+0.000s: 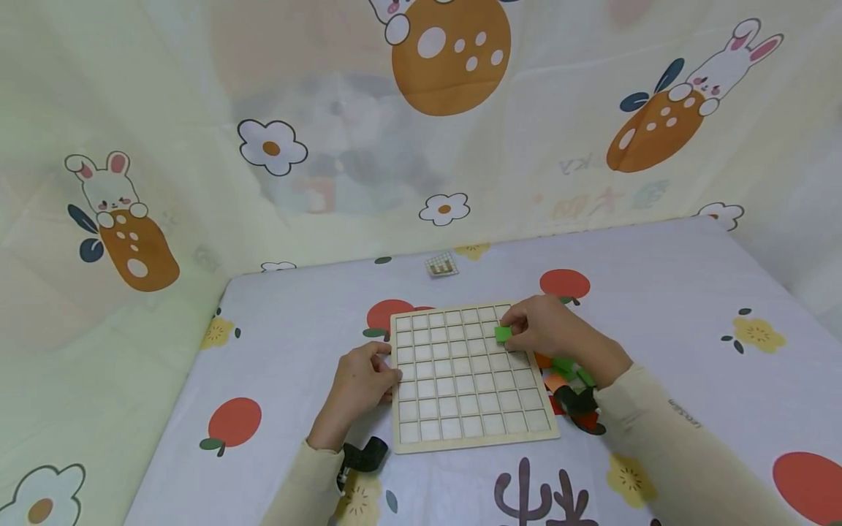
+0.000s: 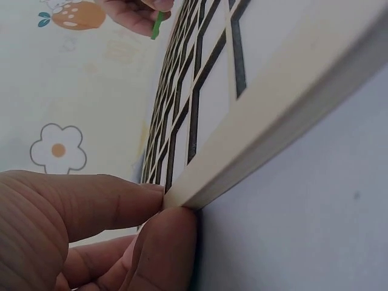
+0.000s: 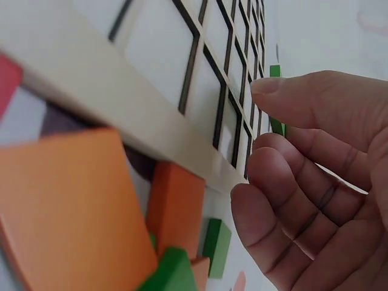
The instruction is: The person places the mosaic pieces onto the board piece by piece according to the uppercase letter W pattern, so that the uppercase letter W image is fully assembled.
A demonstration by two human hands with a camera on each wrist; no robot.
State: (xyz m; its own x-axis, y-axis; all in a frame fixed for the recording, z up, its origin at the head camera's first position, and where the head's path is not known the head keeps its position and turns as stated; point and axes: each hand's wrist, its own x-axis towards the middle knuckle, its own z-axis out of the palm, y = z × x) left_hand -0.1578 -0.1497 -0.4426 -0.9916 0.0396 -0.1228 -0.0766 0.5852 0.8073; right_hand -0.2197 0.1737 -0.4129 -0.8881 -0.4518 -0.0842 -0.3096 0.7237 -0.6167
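Note:
A pale wooden grid board point(image 1: 475, 442) with square white cells lies on the table. At its left edge, my left hand point(image 1: 358, 383) pinches the frame between thumb and fingers; the left wrist view shows the thumb point(image 2: 115, 200) on the rim. Over the board's far right cells, my right hand point(image 1: 549, 329) pinches a small green square tile point(image 1: 503, 334). In the right wrist view, thumb and fingers partly hide that tile point(image 3: 276, 71), close over the grid.
Beside the board's right edge lies a pile of orange, green and red pieces point(image 1: 555, 380), partly under the right forearm. A small patterned card point(image 1: 441, 265) is behind the board. The cloth point(image 1: 296, 321) is printed with fruit and flowers, and a curtain point(image 1: 342, 161) hangs behind.

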